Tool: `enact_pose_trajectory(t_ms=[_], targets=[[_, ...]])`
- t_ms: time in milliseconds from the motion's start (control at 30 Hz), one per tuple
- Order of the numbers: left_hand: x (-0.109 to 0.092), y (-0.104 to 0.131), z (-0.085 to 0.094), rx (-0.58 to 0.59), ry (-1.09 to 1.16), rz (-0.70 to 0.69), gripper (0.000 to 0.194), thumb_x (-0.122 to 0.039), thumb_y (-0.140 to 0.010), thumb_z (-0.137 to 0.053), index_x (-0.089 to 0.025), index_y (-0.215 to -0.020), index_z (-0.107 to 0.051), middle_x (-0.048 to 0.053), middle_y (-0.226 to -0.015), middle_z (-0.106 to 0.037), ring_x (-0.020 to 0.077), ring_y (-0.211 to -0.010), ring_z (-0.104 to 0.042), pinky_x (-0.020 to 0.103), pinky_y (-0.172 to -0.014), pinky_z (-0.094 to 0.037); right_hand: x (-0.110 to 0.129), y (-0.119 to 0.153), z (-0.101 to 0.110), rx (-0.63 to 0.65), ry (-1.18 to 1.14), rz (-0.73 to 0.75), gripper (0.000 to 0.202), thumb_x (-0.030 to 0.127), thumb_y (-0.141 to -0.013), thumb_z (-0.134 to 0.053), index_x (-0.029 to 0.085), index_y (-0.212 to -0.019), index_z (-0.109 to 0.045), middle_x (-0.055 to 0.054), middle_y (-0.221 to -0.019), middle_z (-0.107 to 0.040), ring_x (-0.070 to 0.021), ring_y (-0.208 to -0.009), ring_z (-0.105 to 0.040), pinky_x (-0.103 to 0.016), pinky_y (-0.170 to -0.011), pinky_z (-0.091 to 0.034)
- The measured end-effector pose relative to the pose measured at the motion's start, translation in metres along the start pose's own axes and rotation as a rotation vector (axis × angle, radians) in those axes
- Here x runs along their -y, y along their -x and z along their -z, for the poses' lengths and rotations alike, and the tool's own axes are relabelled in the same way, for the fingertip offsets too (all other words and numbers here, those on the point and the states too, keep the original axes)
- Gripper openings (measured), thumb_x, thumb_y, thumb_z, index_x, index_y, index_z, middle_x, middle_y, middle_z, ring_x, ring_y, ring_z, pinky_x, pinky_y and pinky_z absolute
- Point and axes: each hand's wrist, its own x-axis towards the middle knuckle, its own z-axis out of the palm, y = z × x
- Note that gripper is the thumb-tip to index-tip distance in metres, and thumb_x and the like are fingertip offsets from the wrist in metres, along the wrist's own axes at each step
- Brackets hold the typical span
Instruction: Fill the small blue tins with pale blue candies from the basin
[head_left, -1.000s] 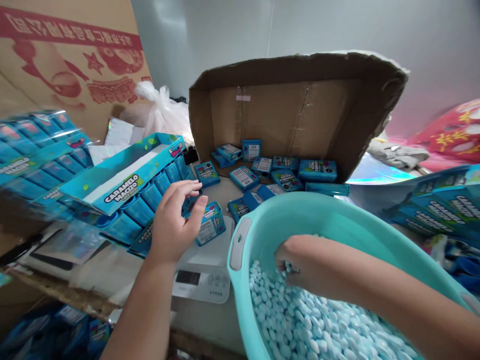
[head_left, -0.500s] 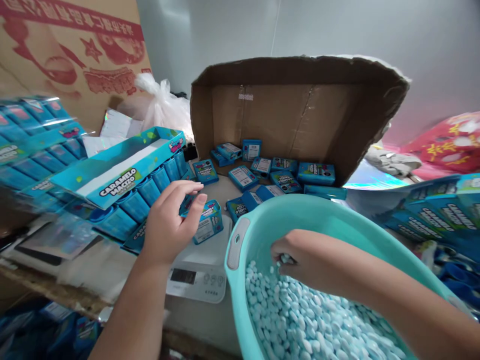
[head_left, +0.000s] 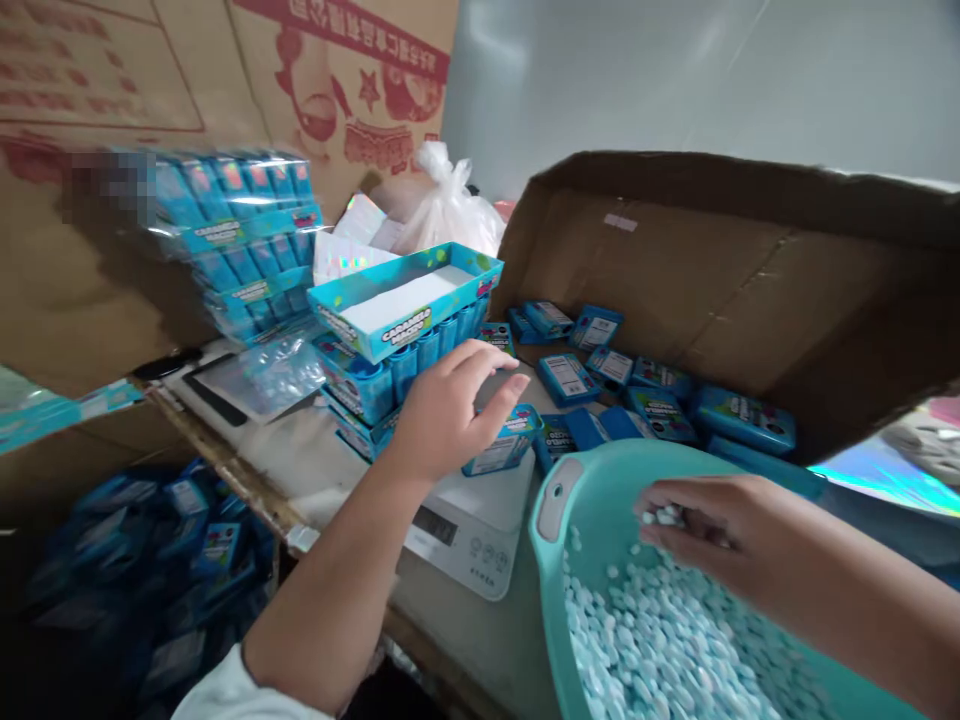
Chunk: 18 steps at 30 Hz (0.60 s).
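My left hand hovers beside a small blue candy box, thumb and fingers curved but apart and holding nothing. That box stands on a white kitchen scale, its near side partly behind my hand. Inside the turquoise basin, my right hand is curled around several pale blue candies. Below it lies a heap of the same loose candies. Left of my left hand, an empty blue display tray rests on a row of upright blue boxes.
Many blue boxes lie before an open cardboard carton. Plastic-wrapped display packs are stacked at left, near a knotted white bag. More blue boxes lie below the table edge.
The view has swung left, so things sit further right in the picture. My right hand has lifted slightly from the candies, with some showing in its grasp. My left hand stays by the box.
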Motion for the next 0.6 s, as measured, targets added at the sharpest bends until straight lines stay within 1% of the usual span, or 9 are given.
enact_pose_trajectory(t_ms=[100,167,200,267,333,367,433,500,600], targets=[[0.001,0.000,0.004,0.060,0.020,0.012,0.023,-0.036,-0.099,-0.051,-0.019,-0.106,-0.066,0.007,-0.108,-0.069,0.0189,-0.106,-0.065,0.032,-0.094,-0.051,0.007,0.003,-0.005,0.019,-0.025,-0.008,0.024,0.050,-0.088,-0.052,0.033,-0.083,-0.067,-0.006,-0.076,-0.068,-0.0234,-0.064,-0.058,-0.038,-0.061,-0.041],[0.002,0.003,0.009,0.168,0.018,0.043,0.028,-0.043,-0.097,-0.054,-0.022,-0.112,-0.065,0.007,-0.116,-0.069,0.0207,-0.111,-0.065,0.033,-0.094,-0.052,0.011,0.005,-0.013,0.078,-0.006,-0.010,0.019,0.046,-0.087,-0.054,0.033,-0.083,-0.068,-0.007,-0.080,-0.071,-0.0256,-0.068,-0.062,-0.041,-0.063,-0.044],[0.003,0.005,0.011,0.247,-0.001,0.067,0.035,-0.048,-0.093,-0.059,-0.023,-0.118,-0.063,0.007,-0.123,-0.068,0.0225,-0.113,-0.065,0.034,-0.092,-0.053,0.012,0.005,-0.018,0.098,-0.003,-0.007,0.016,0.042,-0.087,-0.055,0.034,-0.086,-0.069,-0.007,-0.086,-0.073,-0.0271,-0.073,-0.065,-0.043,-0.067,-0.046],[0.007,0.011,0.014,0.437,-0.097,0.130,0.062,-0.051,-0.080,-0.073,-0.025,-0.134,-0.055,0.009,-0.128,-0.068,0.0274,-0.108,-0.069,0.035,-0.080,-0.056,0.011,0.007,-0.026,0.111,-0.025,0.004,0.020,0.038,-0.086,-0.057,0.036,-0.101,-0.071,-0.006,-0.109,-0.074,-0.0306,-0.093,-0.069,-0.047,-0.080,-0.050],[0.012,0.017,0.013,0.582,-0.225,0.193,0.081,-0.040,-0.073,-0.080,-0.023,-0.144,-0.047,0.012,-0.119,-0.073,0.0311,-0.095,-0.073,0.035,-0.067,-0.055,0.009,0.009,-0.028,0.078,-0.068,0.016,0.030,0.037,-0.088,-0.055,0.035,-0.114,-0.070,-0.006,-0.128,-0.068,-0.0338,-0.111,-0.065,-0.050,-0.096,-0.048],[0.013,0.018,0.011,0.605,-0.267,0.214,0.081,-0.032,-0.072,-0.080,-0.022,-0.145,-0.046,0.012,-0.112,-0.075,0.0315,-0.090,-0.074,0.034,-0.062,-0.054,0.009,0.011,-0.027,0.042,-0.099,0.013,0.034,0.038,-0.089,-0.053,0.032,-0.117,-0.070,-0.008,-0.133,-0.065,-0.0355,-0.116,-0.062,-0.052,-0.101,-0.045],[0.014,0.017,0.007,0.551,-0.247,0.231,0.072,-0.022,-0.073,-0.076,-0.023,-0.141,-0.051,0.010,-0.105,-0.077,0.0297,-0.088,-0.074,0.033,-0.063,-0.054,0.011,0.015,-0.023,-0.074,-0.264,-0.027,0.039,0.044,-0.093,-0.048,0.026,-0.120,-0.069,-0.012,-0.137,-0.062,-0.0365,-0.122,-0.059,-0.053,-0.107,-0.041],[0.007,0.014,0.002,0.392,-0.146,0.163,0.057,-0.021,-0.075,-0.076,-0.024,-0.129,-0.060,0.007,-0.107,-0.076,0.0264,-0.093,-0.073,0.033,-0.072,-0.056,0.016,0.020,-0.021,-0.198,-0.684,-0.100,0.048,0.054,-0.094,-0.046,0.024,-0.126,-0.065,-0.013,-0.139,-0.060,-0.0345,-0.124,-0.057,-0.051,-0.108,-0.042],[-0.013,0.006,-0.004,0.234,-0.057,-0.171,0.038,-0.022,-0.081,-0.075,-0.024,-0.118,-0.065,0.005,-0.110,-0.074,0.0230,-0.100,-0.067,0.038,-0.089,-0.055,0.025,0.027,-0.026,-0.257,-1.539,-0.176,0.056,0.063,-0.093,-0.045,0.021,-0.124,-0.063,-0.014,-0.134,-0.064,-0.0292,-0.119,-0.063,-0.042,-0.102,-0.049]])
